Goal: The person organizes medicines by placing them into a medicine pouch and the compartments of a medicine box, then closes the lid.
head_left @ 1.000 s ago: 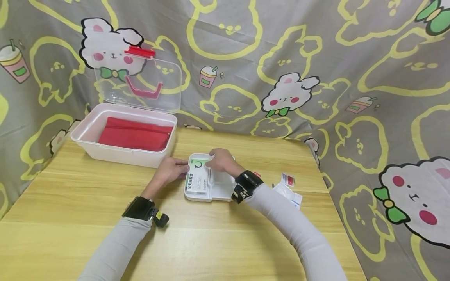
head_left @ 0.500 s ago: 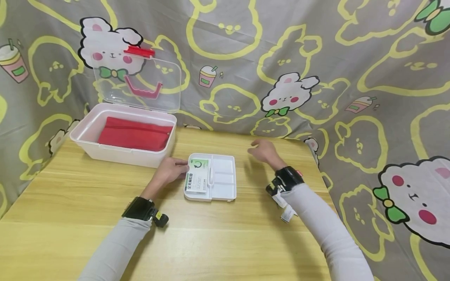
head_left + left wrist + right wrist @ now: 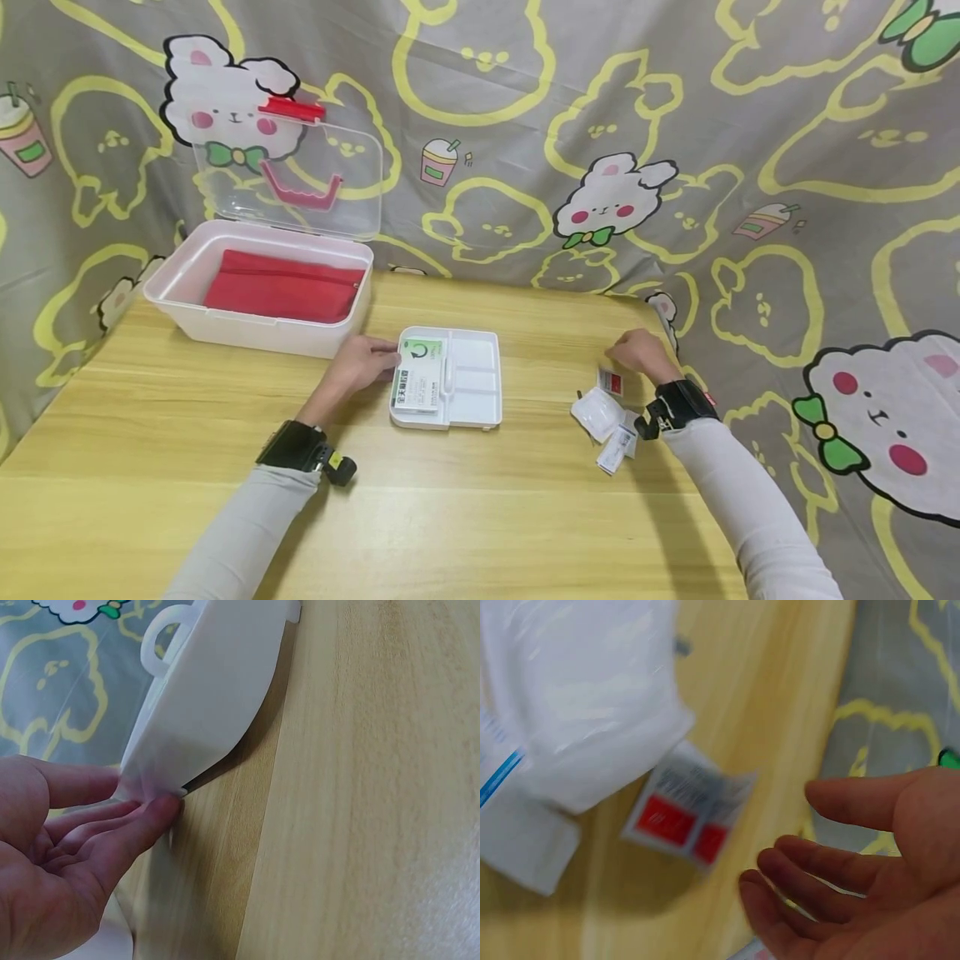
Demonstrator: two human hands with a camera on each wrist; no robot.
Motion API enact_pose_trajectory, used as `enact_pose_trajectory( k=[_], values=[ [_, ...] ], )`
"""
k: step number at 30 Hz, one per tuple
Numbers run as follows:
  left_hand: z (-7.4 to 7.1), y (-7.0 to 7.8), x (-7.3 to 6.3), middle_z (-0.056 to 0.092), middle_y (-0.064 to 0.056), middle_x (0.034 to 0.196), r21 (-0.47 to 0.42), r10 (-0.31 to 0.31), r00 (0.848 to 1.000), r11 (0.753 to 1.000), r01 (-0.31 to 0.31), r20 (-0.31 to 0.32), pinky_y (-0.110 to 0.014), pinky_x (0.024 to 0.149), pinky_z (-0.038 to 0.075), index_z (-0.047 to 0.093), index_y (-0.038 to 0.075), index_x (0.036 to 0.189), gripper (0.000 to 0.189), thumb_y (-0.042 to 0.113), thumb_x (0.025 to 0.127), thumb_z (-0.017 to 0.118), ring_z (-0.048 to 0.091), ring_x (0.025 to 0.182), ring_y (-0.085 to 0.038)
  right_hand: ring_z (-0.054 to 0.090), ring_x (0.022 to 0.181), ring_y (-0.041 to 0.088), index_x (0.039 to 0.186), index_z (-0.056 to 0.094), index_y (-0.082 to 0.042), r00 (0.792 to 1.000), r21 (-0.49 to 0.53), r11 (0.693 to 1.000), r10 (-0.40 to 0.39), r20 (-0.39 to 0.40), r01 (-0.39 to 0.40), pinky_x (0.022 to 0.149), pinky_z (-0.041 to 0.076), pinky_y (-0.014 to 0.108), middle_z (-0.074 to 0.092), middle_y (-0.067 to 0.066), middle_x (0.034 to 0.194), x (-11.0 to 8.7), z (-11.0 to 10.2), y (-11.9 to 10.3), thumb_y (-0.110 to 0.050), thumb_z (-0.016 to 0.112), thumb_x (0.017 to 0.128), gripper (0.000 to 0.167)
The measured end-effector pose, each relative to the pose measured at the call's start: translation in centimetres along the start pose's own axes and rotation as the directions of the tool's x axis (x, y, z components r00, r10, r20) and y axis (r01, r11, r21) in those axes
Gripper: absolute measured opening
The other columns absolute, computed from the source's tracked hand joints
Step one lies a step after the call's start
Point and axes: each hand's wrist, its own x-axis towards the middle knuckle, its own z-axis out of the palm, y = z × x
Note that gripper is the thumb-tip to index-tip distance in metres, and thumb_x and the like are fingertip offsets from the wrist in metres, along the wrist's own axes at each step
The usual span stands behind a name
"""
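Observation:
A white compartment case lies on the table, with a green-and-white medicine box in its left part. At the case's left side, my left hand pinches its edge between thumb and fingers; the left wrist view shows the thumb at the lower edge. Over on the right, my right hand hovers near a red-and-white packet, fingers loosely bent and holding nothing. Beside that packet lie a white wrapped pad and a small white packet, partly overlapping.
A translucent plastic box stands at the back left, its clear lid raised. Inside it lies a red zip pouch. A patterned curtain hangs along the back and right of the wooden table.
My right hand has left the case and medicine box and moved right to the loose packets, uncovering the case's compartments. My left hand stays at the case's left edge.

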Motion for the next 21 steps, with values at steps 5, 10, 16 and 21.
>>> enact_pose_trajectory(
  k=[5,10,16,21],
  values=[
    [-0.1,-0.1,0.0,0.063,-0.030,0.132,-0.008,-0.003,1.000,1.000,0.003,0.008,-0.034,0.084,0.063,0.061,-0.009,0.132,0.039,0.011,0.098,0.063,0.073,0.107,-0.034,0.060,0.076,0.025,0.110,0.067,0.009,0.989,-0.017,0.998,0.055,0.137,-0.054,0.065,0.050,0.031,0.064,0.015,0.086,0.1,0.9,1.4,-0.028,0.065,0.093,0.041],
    [-0.2,0.0,-0.1,0.062,-0.030,0.133,0.001,-0.006,1.000,1.000,0.006,0.007,-0.034,0.085,0.062,0.061,-0.008,0.132,0.039,0.011,0.099,0.063,0.073,0.107,-0.034,0.061,0.081,0.026,0.109,0.067,0.009,0.989,-0.029,0.998,0.061,0.137,-0.057,0.066,0.051,0.030,0.067,0.020,0.102,0.2,2.1,1.9,-0.025,0.071,0.088,0.040],
    [-0.3,0.0,-0.1,0.061,-0.030,0.135,-0.007,-0.014,1.000,1.000,0.014,0.010,-0.034,0.085,0.062,0.060,-0.008,0.133,0.040,0.012,0.099,0.063,0.073,0.105,-0.034,0.062,0.079,0.027,0.108,0.064,0.011,0.992,0.022,0.994,0.108,0.071,-0.110,0.063,0.051,0.030,0.065,0.023,0.103,0.3,3.1,1.8,-0.018,0.075,0.084,0.039],
    [-0.2,-0.1,0.0,0.060,-0.030,0.136,-0.006,-0.010,1.000,1.000,0.010,0.013,-0.034,0.085,0.062,0.060,-0.008,0.133,0.040,0.012,0.099,0.063,0.073,0.106,-0.034,0.061,0.079,0.027,0.106,0.065,0.010,0.987,0.031,0.988,0.147,0.057,-0.149,0.063,0.049,0.029,0.065,0.021,0.098,0.3,3.6,2.0,-0.018,0.077,0.083,0.039]
  ],
)
